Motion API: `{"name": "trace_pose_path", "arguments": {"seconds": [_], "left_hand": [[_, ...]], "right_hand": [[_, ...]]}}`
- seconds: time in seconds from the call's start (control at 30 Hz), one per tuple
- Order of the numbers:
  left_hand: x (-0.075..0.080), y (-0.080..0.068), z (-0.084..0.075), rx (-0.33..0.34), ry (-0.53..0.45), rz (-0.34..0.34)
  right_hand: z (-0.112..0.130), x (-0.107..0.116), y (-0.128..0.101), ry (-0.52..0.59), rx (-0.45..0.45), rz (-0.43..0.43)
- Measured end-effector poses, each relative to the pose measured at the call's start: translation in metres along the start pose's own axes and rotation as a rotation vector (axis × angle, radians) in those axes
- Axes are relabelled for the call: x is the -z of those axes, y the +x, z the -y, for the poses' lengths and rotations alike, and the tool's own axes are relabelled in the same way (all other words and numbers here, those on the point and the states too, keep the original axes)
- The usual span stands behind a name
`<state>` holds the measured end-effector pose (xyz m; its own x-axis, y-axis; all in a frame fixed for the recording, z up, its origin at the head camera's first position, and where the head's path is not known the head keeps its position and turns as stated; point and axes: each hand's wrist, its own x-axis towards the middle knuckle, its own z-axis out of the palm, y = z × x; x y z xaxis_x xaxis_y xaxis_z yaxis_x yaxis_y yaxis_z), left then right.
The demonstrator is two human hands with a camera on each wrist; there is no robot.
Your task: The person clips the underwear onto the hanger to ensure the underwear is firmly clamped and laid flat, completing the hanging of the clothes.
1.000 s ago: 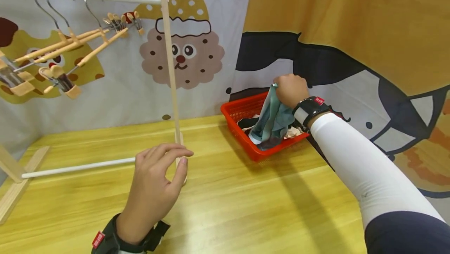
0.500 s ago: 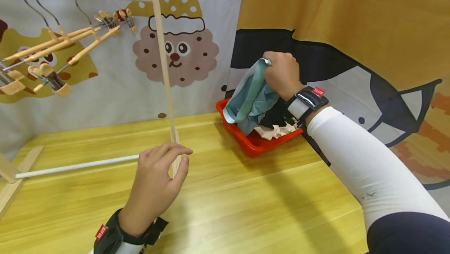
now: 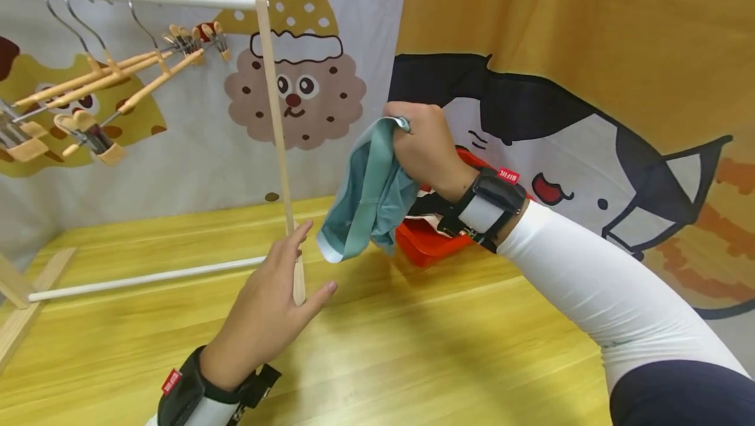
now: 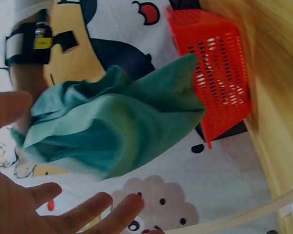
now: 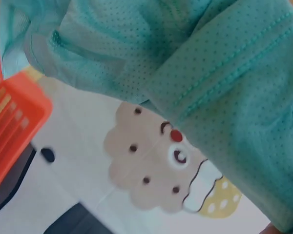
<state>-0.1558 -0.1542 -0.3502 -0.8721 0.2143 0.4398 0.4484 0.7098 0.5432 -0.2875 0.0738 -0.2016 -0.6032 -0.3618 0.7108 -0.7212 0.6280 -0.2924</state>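
- Now the right hand (image 3: 421, 144) grips the teal garment (image 3: 368, 200) bunched in clenched fingers, above the worktop (image 3: 413, 334), beside the red basket (image 3: 427, 246).
- Left hand (image 3: 274, 308) is released, fingers straight, near it.
- Cloth seems light, soft, floppy; better to hold its hem.

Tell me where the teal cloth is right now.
In the head view the teal cloth hangs mid-frame from the right hand, clear of the table, just left of the red basket and right of the rack's wooden post.

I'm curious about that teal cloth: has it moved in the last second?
Yes. The right hand has lifted the teal cloth out of the red basket and carried it left, toward the rack's wooden post.
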Motion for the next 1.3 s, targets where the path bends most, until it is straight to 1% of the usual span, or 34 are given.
{"name": "trace_pose_path", "arguments": {"seconds": [0.1, 0.2, 0.27, 0.37, 0.43, 0.53, 0.63, 0.73, 0.8, 0.87, 0.97, 1.03, 1.17, 1.3], "left_hand": [[-0.002, 0.002, 0.004, 0.053, -0.005, 0.062], [-0.004, 0.004, 0.008, 0.107, -0.026, 0.082], [-0.005, 0.006, 0.01, 0.112, -0.022, 0.066], [-0.007, 0.008, 0.012, 0.077, 0.002, 0.017], [-0.007, 0.009, 0.012, 0.052, 0.014, -0.023], [-0.004, 0.01, 0.012, 0.044, 0.021, -0.062], [0.001, 0.011, 0.014, 0.056, 0.028, -0.057], [0.009, 0.013, 0.019, 0.079, 0.031, -0.026], [0.018, 0.016, 0.023, 0.101, 0.031, -0.001], [0.028, 0.02, 0.024, 0.122, 0.036, 0.028], [0.042, 0.028, 0.024, 0.143, 0.046, 0.063], [0.048, 0.033, 0.024, 0.15, 0.057, 0.08], [0.053, 0.04, 0.025, 0.155, 0.076, 0.114], [0.054, 0.043, 0.024, 0.162, 0.104, 0.16]], "right_hand": [[0.01, -0.004, -0.004, 0.058, 0.036, 0.003], [0.018, -0.006, -0.012, 0.121, 0.057, 0.033], [0.022, -0.006, -0.018, 0.157, 0.068, 0.068], [0.023, -0.005, -0.027, 0.196, 0.076, 0.118], [0.02, -0.005, -0.033, 0.19, 0.073, 0.143], [0.012, -0.003, -0.04, 0.176, 0.043, 0.177], [0.001, -0.001, -0.047, 0.181, -0.016, 0.227], [-0.012, 0.002, -0.052, 0.189, -0.077, 0.291], [-0.021, 0.004, -0.056, 0.191, -0.112, 0.346], [-0.029, 0.008, -0.061, 0.195, -0.137, 0.41], [-0.039, 0.012, -0.07, 0.217, -0.143, 0.511], [-0.045, 0.014, -0.076, 0.228, -0.134, 0.566], [-0.052, 0.013, -0.087, 0.229, -0.135, 0.654], [-0.055, 0.012, -0.1, 0.261, -0.194, 0.723]]}}
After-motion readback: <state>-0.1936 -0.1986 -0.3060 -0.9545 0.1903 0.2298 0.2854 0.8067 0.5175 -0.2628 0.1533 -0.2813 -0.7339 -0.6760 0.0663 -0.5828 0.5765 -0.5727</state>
